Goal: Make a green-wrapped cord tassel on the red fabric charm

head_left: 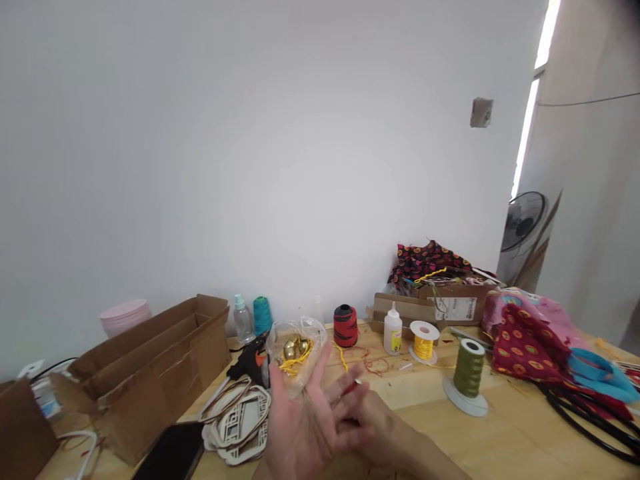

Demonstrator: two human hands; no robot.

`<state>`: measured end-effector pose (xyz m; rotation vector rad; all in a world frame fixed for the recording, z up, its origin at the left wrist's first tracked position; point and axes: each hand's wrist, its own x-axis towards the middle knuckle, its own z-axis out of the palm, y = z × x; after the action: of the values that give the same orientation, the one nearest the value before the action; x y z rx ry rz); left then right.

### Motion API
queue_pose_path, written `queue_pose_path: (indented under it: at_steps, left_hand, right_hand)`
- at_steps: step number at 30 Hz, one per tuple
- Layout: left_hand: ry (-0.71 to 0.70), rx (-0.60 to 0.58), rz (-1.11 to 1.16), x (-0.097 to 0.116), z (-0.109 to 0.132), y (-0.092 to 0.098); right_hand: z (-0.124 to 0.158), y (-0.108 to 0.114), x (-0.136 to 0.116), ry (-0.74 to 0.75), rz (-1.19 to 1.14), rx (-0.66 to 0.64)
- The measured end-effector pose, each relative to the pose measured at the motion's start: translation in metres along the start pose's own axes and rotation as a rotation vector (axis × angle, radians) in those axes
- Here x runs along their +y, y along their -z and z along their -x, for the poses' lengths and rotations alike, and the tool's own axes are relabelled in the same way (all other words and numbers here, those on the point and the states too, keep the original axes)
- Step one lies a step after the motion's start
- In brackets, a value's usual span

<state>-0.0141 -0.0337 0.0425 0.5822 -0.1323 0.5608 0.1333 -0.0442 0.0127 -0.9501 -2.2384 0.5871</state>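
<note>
My left hand (pixel 303 427) is raised palm up over the front of the table, with its thumb and fingers spread. A thin, thread-like line seems to run across its palm, too faint to be sure. My right hand (pixel 377 423) is close behind the left fingers and touches or nearly touches them; its own fingers are mostly hidden. A small red thing (pixel 353 386) shows between the fingers, too little of it to name. Just beyond the hands lies a clear plastic bag (pixel 316 328) with gold bells (pixel 296 347) and yellow cord (pixel 295 365).
Left are an open cardboard box (pixel 165 380), a black phone (pixel 173 453), wooden cutouts (pixel 243 427) and a black glue gun (pixel 247 360). Behind are a red thread spool (pixel 345 328) and a glue bottle (pixel 393 332). Right are a green thread spool (pixel 469 373) and fabric (pixel 525 340).
</note>
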Motion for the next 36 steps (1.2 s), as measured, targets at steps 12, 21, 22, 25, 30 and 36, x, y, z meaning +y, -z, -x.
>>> queue_pose_path:
  at_steps: [12,21,22,25,30,36]
  left_hand:
    - [-0.267,0.386,-0.008,0.009,-0.005,0.018]
    - [0.156,0.217,-0.039,-0.024,-0.008,0.002]
    - [0.196,0.204,-0.059,-0.026,-0.008,0.000]
    - [0.324,0.187,-0.106,-0.029,-0.008,-0.004]
    - [0.450,0.160,-0.188,-0.028,-0.004,-0.003]
    - [0.469,0.102,-0.217,-0.024,0.000,-0.005]
  right_hand:
    - [0.008,0.009,-0.023,0.233,0.399,0.061]
    - [0.008,0.020,-0.015,0.225,0.305,0.336]
    - [0.008,0.022,-0.015,0.204,0.265,0.357]
    - [0.006,0.025,-0.013,0.122,0.151,0.380]
    - [0.004,0.025,-0.013,-0.065,0.045,0.331]
    - [0.003,0.023,-0.010,-0.259,-0.190,0.238]
